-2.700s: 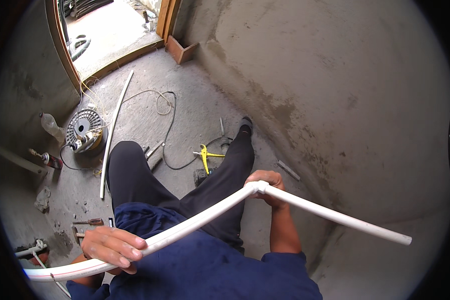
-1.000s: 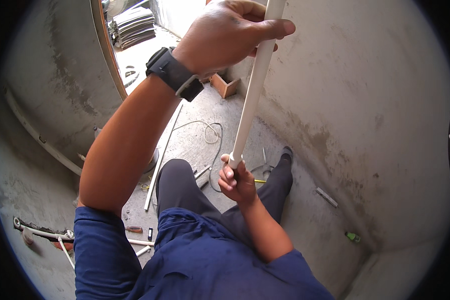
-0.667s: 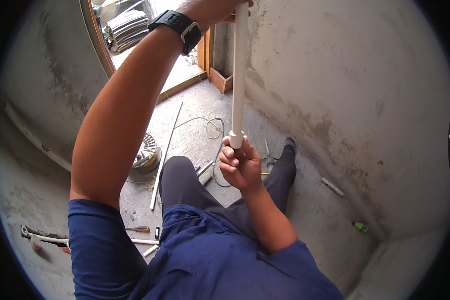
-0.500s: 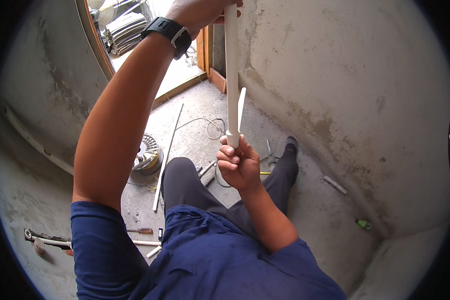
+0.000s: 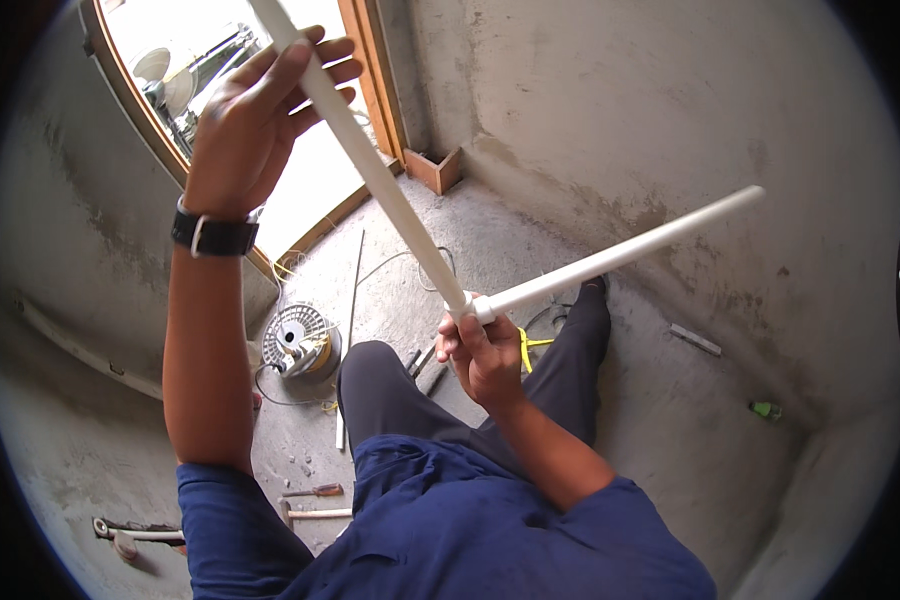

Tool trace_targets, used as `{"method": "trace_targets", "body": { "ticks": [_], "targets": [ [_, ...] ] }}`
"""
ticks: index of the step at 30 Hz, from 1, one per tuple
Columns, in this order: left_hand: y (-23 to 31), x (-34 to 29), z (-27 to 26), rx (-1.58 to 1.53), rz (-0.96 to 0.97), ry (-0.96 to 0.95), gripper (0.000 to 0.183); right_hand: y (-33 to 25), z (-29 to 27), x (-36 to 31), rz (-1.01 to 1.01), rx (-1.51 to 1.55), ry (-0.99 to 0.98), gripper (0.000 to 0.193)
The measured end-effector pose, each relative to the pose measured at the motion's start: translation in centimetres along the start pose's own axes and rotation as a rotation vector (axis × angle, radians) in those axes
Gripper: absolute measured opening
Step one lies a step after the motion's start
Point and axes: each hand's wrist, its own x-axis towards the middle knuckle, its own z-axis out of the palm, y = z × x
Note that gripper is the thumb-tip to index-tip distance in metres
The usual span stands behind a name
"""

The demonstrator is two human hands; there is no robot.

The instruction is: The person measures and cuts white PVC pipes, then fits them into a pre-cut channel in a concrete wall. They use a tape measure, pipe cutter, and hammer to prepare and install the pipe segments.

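Note:
Two white plastic pipes meet in a white elbow fitting [image 5: 467, 309] in front of me, forming a wide V. The longer pipe [image 5: 385, 186] slants up to the left, and its far end runs out of the picture. My left hand [image 5: 255, 120] has its thumb over that pipe and its fingers loosely behind it. The other pipe [image 5: 625, 252] points up to the right, its end free. Closed round the elbow fitting is my right hand [image 5: 483, 362], low in the middle, fingertips pinching it.
On the concrete floor are a cable reel [image 5: 300, 340], a thin white pipe [image 5: 353, 330], a screwdriver [image 5: 315, 491], a yellow tool [image 5: 535, 346] and a white strip [image 5: 695, 340]. A green item [image 5: 766, 410] lies by the right wall. Ahead left is a doorway with a wooden frame [image 5: 372, 80].
The pipe assembly has turned: the long pipe now leans left, and the other pipe swings out to the right. My left hand has moved left and down, its grip looser.

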Motion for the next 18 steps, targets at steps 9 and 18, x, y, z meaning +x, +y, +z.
{"method": "trace_targets", "body": {
  "ticks": [9,18],
  "targets": [
    [-1.5,-2.2,-1.8,-0.301,0.086,-0.205,0.039,-1.4,-0.6,-1.3,-0.115,-0.263,0.07,0.036],
    [-1.5,-2.9,-1.4,-0.352,0.119,-0.268,0.039,-1.2,-1.6,-1.7,-0.081,-0.261,0.055,0.035]
  ]
}}
